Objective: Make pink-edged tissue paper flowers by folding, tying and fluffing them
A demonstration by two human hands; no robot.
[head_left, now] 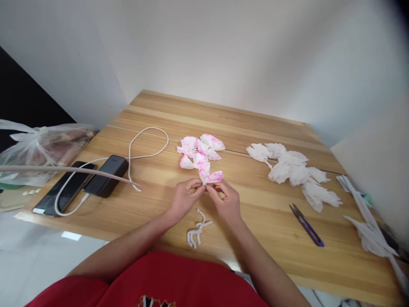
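My left hand and my right hand meet at the middle of the table, fingertips pinched on the gathered lower end of a pink-and-white tissue-paper bow. Its two wings fan out above my fingers. Just beyond it lie several more pink-edged tissue-paper bows, close together and partly overlapping. Short white fuzzy strips rest on the wood between my forearms. Whether such a strip is wrapped around the held bow is hidden by my fingers.
Several plain white tissue bows lie to the right, with purple-handled thread snips nearer me. On the left are a black power bank, a phone and a looped white cable. A clear plastic bag sits past the wooden table's left edge.
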